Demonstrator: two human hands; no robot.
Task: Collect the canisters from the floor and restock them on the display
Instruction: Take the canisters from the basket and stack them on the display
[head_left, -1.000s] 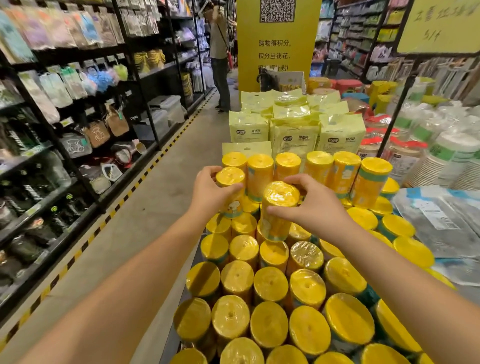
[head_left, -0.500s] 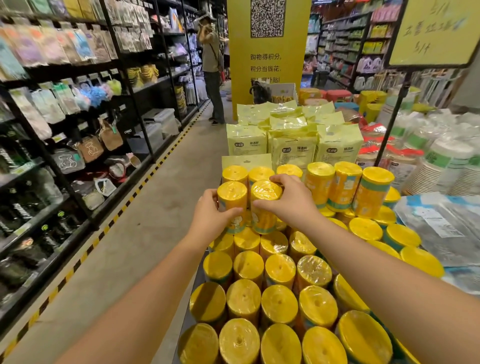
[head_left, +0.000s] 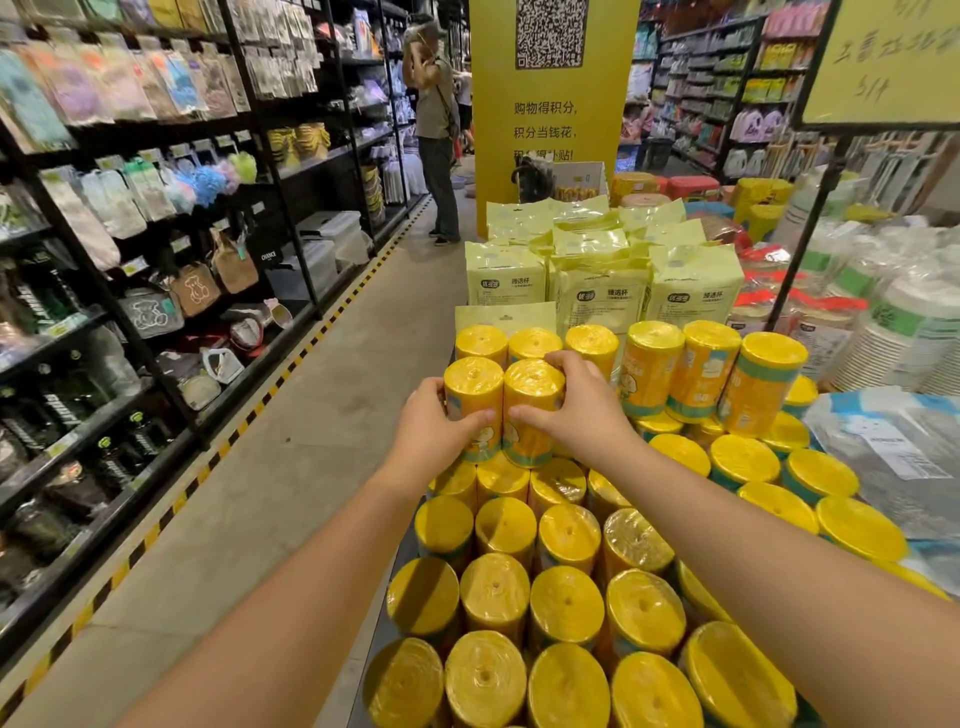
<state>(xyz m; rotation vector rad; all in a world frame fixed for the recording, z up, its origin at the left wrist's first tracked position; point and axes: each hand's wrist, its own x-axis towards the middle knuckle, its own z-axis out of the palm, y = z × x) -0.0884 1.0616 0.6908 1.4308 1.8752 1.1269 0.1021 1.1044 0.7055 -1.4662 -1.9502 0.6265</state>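
Note:
Two yellow canisters stand upright side by side on the upper layer of the display. My left hand (head_left: 431, 436) grips the left canister (head_left: 474, 387) from its left side. My right hand (head_left: 576, 410) wraps around the right canister (head_left: 532, 392), fingers over its top rim. Behind them runs a row of upright yellow canisters (head_left: 649, 364). Below and in front, several more canisters (head_left: 566, 608) fill the lower layer of the display, tops facing me.
Pale green cup packs (head_left: 597, 296) stand behind the canisters. Stacked paper plates and bowls (head_left: 904, 332) and a plastic bag pack (head_left: 893, 447) lie to the right. A dark shelf rack (head_left: 156, 260) lines the aisle's left side. A person (head_left: 436, 135) stands far down the aisle.
Both hands moved the two canisters forward and down, bringing them together upright on the upper layer. The right canister went from tilted to standing beside the left one.

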